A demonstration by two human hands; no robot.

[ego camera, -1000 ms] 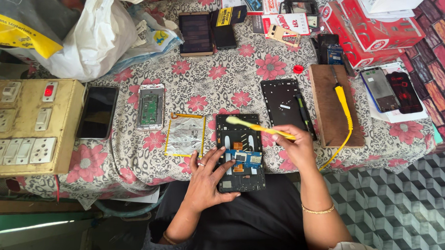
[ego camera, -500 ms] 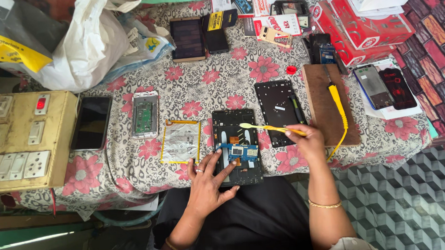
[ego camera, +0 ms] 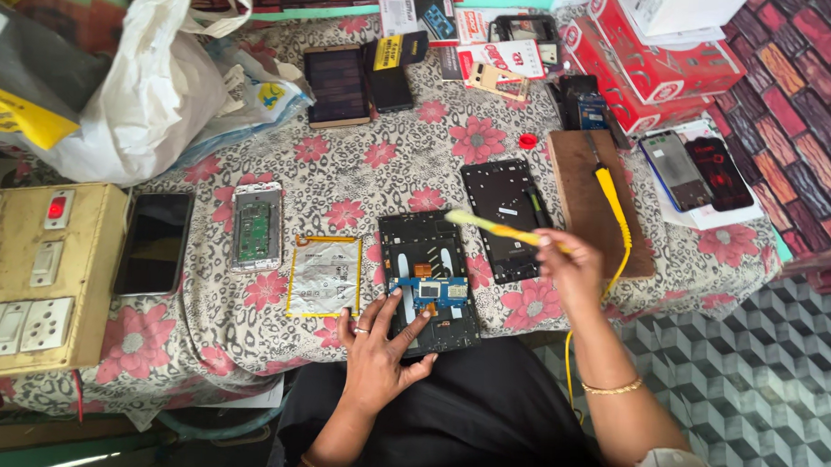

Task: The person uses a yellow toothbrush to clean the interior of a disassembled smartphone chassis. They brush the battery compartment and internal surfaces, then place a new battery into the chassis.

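Hiding the lower left corner of the opened tablet under the left hand. Covering the yellow brush handle's end inside the right hand. Running off the left edge: switchboard. Getting cropped at top: white box.

There were two red boxes, one yellow brush, one flat battery and one wooden block.

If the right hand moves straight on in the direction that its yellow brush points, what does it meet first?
The right hand holds a yellow brush that points left, above the top of the opened tablet. Further on in that line lies the silver battery pack, probably the first thing beyond the tablet, but the brush's height is unclear.
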